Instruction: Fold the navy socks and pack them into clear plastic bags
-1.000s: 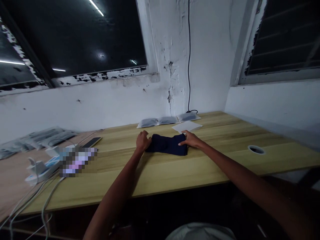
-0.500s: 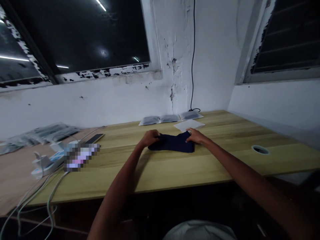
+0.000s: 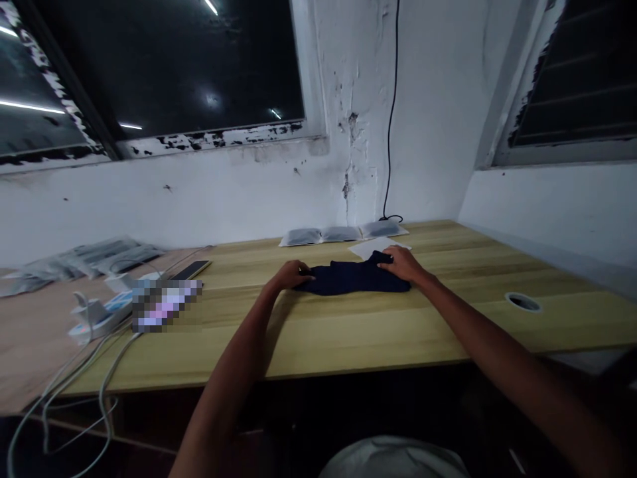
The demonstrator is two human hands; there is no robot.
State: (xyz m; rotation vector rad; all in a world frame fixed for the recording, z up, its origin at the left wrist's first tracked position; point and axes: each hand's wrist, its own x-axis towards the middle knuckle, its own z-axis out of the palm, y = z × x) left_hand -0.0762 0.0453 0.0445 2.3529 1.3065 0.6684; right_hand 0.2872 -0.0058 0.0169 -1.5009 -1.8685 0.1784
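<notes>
A dark navy cloth garment [image 3: 348,277] lies stretched sideways on the wooden table, and its exact kind cannot be made out. At its left end, my left hand [image 3: 291,274] has its fingers closed on the edge. My right hand [image 3: 402,263] pinches a raised fold at the upper right, while the lower right corner lies flat below that hand. Just behind the cloth is a flat whitish sheet or bag [image 3: 371,247], partly covered by the garment and my right hand.
Three frosted packets [image 3: 341,234] with dark contents line the back of the table [image 3: 318,338]. To the left are a power strip [image 3: 107,322] with cables, a phone [image 3: 193,269], a blurred-out object [image 3: 166,307] and piled grey packets [image 3: 94,255]. A round cable hole [image 3: 523,302] is at right.
The garment is spread wider, its right part reaching further right. My right hand has shifted right and lifts a fold; my left hand has moved slightly left. The view has shifted a little.
</notes>
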